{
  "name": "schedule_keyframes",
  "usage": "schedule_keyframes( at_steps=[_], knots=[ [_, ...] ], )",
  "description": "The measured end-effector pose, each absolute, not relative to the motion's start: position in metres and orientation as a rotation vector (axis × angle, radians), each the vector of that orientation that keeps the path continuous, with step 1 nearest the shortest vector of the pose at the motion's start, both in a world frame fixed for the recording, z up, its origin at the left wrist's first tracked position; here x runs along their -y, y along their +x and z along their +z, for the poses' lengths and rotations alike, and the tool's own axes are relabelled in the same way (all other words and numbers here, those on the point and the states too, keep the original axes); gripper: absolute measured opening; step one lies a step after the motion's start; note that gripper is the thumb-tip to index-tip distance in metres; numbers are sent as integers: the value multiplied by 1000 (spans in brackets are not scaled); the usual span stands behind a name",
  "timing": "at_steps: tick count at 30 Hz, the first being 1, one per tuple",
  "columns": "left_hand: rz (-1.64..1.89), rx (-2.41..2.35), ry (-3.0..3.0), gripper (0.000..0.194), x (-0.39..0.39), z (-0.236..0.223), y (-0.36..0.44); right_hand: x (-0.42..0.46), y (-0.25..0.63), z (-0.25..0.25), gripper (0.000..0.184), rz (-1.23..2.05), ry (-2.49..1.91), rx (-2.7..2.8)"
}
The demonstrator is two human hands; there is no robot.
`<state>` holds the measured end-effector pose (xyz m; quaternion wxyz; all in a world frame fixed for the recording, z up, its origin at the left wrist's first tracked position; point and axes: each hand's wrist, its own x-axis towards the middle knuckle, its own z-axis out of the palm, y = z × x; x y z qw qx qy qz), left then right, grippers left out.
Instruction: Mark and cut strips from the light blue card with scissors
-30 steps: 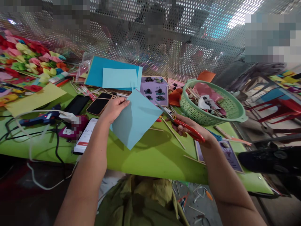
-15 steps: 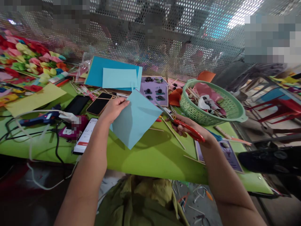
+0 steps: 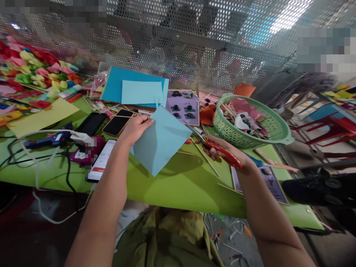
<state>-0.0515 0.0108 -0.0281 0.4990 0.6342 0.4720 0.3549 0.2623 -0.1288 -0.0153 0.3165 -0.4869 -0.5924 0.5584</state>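
My left hand pinches the upper left edge of a light blue paper square, holding it up above the green table. My right hand grips red-handled scissors, whose blades touch the paper's right corner. Thin wooden sticks lie on the table just under the scissors.
A green basket of sticks and scraps stands at the right. Blue paper sheets, a purple card, three phones, a glue gun with cables, yellow paper and a pile of coloured paper flowers lie behind and left.
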Motion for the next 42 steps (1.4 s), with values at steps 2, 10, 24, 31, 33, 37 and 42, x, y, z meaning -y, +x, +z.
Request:
schedule_keyframes(
  at_steps=[2,10,24,31,33,37,42],
  knots=[
    [861,-1146,1536,33,-11,-28,-52,129,262,-15,69,1473,-1282,1556],
    [882,-1133,1534,35,-13,-30,-53,128,268,-21,70,1467,-1292,1530],
    [864,-1130,1547,34,-12,-30,-53,129,264,-17,70,1483,-1283,1526],
    [853,-1149,1544,32,-12,-29,-53,128,264,-17,72,1511,-1306,1485],
    [846,-1158,1547,32,-12,-29,-53,128,264,-17,72,1519,-1310,1471],
    [850,-1142,1527,32,-12,-29,-53,127,264,-20,69,1519,-1283,1463],
    [853,-1138,1537,35,-11,-28,-53,127,263,-21,71,1531,-1289,1406]
  ],
)
